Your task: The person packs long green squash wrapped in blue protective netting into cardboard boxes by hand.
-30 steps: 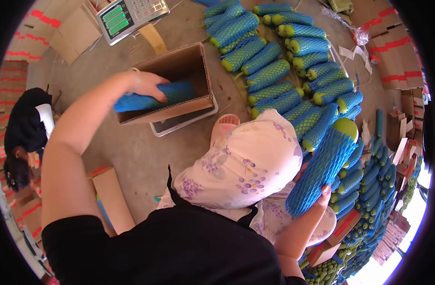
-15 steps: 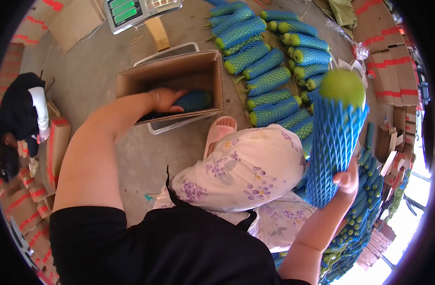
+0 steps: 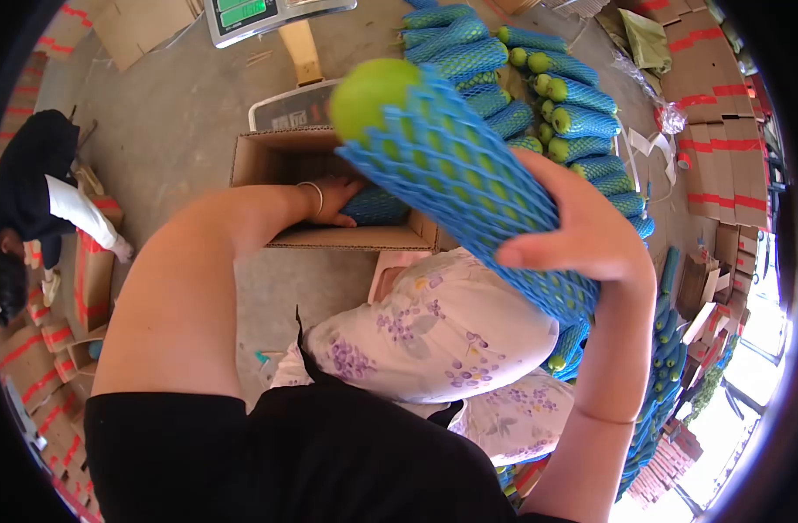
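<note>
My right hand [image 3: 565, 227] is wrapped round a large green gourd in a blue foam net [image 3: 469, 179]. That gourd is tilted, its bare green end towards the upper left, above the right side of an open cardboard box [image 3: 281, 157]. Inside the box my left hand [image 3: 334, 199] rests on another netted gourd [image 3: 375, 207], its fingers closed against that gourd's left end. The held gourd hides part of the box's right side.
Rows of netted gourds [image 3: 582, 122] lie on the floor behind and to the right. A scale with a green display [image 3: 242, 13] stands at the top. Another person [image 3: 33, 183] bends beside boxes at the left. Stacked cartons [image 3: 726, 161] line the right.
My right hand has brought its gourd left from the right side to over the box, tipping it from nearly upright. The other person's arm has moved right and down.
</note>
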Motion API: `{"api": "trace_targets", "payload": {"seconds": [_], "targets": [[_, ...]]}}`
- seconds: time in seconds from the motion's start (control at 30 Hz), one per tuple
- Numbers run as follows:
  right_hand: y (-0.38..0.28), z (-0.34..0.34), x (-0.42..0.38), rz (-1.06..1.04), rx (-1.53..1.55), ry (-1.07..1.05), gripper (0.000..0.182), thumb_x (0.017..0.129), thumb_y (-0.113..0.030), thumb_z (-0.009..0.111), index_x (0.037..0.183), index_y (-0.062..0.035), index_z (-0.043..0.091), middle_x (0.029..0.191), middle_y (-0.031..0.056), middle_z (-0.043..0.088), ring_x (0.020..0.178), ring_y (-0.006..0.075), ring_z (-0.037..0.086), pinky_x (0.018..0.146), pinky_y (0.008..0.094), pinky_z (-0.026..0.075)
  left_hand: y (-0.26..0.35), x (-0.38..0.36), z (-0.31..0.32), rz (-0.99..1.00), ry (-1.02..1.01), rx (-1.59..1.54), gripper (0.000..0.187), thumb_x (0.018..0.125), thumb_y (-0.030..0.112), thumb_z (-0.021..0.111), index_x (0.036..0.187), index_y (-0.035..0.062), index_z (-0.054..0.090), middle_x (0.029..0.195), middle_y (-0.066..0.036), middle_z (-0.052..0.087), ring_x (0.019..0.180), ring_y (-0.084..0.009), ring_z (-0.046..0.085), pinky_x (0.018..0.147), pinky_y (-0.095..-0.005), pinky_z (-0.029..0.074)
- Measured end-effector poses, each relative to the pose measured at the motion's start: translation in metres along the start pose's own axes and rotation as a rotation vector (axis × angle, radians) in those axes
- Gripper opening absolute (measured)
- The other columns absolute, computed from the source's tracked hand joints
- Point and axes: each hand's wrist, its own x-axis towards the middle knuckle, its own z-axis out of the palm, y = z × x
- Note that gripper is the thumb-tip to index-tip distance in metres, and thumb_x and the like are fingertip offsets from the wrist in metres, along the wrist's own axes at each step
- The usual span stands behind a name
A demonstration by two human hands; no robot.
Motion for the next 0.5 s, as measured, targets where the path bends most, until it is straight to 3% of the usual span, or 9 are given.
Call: {"api": "trace_targets", "payload": {"seconds": [0.1, 0.23, 0.3, 0.33, 0.37, 0.43, 0.47, 0.5], "targets": [[-0.029, 0.021, 0.049, 0.012, -0.211, -0.152, 0.081, 0.061, -0.037, 0.076, 0.125, 0.0025, 0.045, 0.110, 0.0143, 0.058, 0.098, 0.0201, 0.056, 0.087, 0.0306, 0.043, 0.026, -0.017, -0.030, 0.109, 0.093, 0.077, 0.078, 0.077, 0.048, 0.062, 0.134, 0.0041, 0.034, 0.137, -0.021, 0.036, 0.126, -0.0390, 0.035, 0.106, -0.0412, 0.027], [-0.037, 0.070, 0.118, 0.001, -0.665, -0.315, 0.077, 0.065, -0.045, 0.068, 0.125, -0.0026, 0.045, 0.105, 0.0190, 0.059, 0.090, 0.0308, 0.060, 0.079, 0.0377, 0.047, 0.091, -0.058, -0.087, -0.063, -0.080, -0.331, 0.072, 0.082, 0.048, 0.056, 0.134, 0.0045, 0.035, 0.139, -0.020, 0.033, 0.129, -0.0367, 0.030, 0.108, -0.0398, 0.023], [-0.032, 0.093, 0.136, -0.026, -0.791, -0.285, 0.073, 0.066, -0.043, 0.069, 0.123, -0.0032, 0.047, 0.104, 0.0166, 0.060, 0.094, 0.0289, 0.059, 0.081, 0.0381, 0.046, 0.120, -0.095, -0.115, -0.180, -0.273, -0.675, 0.063, 0.087, 0.046, 0.048, 0.133, 0.0040, 0.038, 0.139, -0.021, 0.033, 0.131, -0.0331, 0.028, 0.110, -0.0385, 0.019], [-0.024, 0.101, 0.143, -0.059, -0.918, -0.252, 0.070, 0.067, -0.042, 0.070, 0.121, -0.0038, 0.048, 0.103, 0.0142, 0.060, 0.097, 0.0271, 0.058, 0.082, 0.0384, 0.045, 0.120, -0.115, -0.093, -0.179, -0.134, -0.574, 0.052, 0.087, 0.038, 0.051, 0.129, 0.0084, 0.044, 0.128, -0.019, 0.047, 0.120, -0.0317, 0.044, 0.101, -0.0395, 0.033], [-0.007, 0.109, 0.150, -0.060, -0.915, -0.260, 0.070, 0.067, -0.042, 0.070, 0.121, -0.0038, 0.048, 0.103, 0.0142, 0.060, 0.097, 0.0271, 0.058, 0.082, 0.0384, 0.045, 0.121, -0.125, -0.097, -0.183, -0.136, -0.582, 0.052, 0.087, 0.038, 0.051, 0.129, 0.0084, 0.044, 0.128, -0.019, 0.047, 0.120, -0.0317, 0.044, 0.101, -0.0395, 0.033], [0.034, 0.127, 0.162, -0.483, -1.165, 0.068, 0.081, 0.063, -0.033, 0.076, 0.131, -0.0081, 0.040, 0.105, 0.0122, 0.054, 0.097, 0.0266, 0.055, 0.083, 0.0347, 0.043, 0.130, -0.142, -0.113, -0.224, 0.052, -0.294, 0.039, 0.086, 0.024, 0.054, 0.124, 0.0144, 0.050, 0.116, -0.012, 0.057, 0.106, -0.0293, 0.054, 0.090, -0.0380, 0.043], [0.041, 0.135, 0.164, -0.469, -1.162, 0.103, 0.079, 0.061, -0.028, 0.077, 0.129, -0.0092, 0.042, 0.106, 0.0103, 0.051, 0.097, 0.0254, 0.052, 0.085, 0.0336, 0.041, 0.131, -0.141, -0.109, -0.226, 0.131, -0.169, 0.037, 0.082, 0.020, 0.057, 0.119, 0.0154, 0.054, 0.107, -0.009, 0.061, 0.092, -0.0288, 0.059, 0.079, -0.0378, 0.048], [0.050, 0.138, 0.166, -0.469, -1.162, 0.105, 0.079, 0.061, -0.028, 0.077, 0.129, -0.0092, 0.042, 0.106, 0.0103, 0.051, 0.097, 0.0254, 0.052, 0.085, 0.0336, 0.041, 0.133, -0.138, -0.111, -0.226, 0.130, -0.167, 0.037, 0.082, 0.020, 0.057, 0.119, 0.0154, 0.054, 0.107, -0.009, 0.061, 0.092, -0.0288, 0.059, 0.079, -0.0378, 0.048]]}}
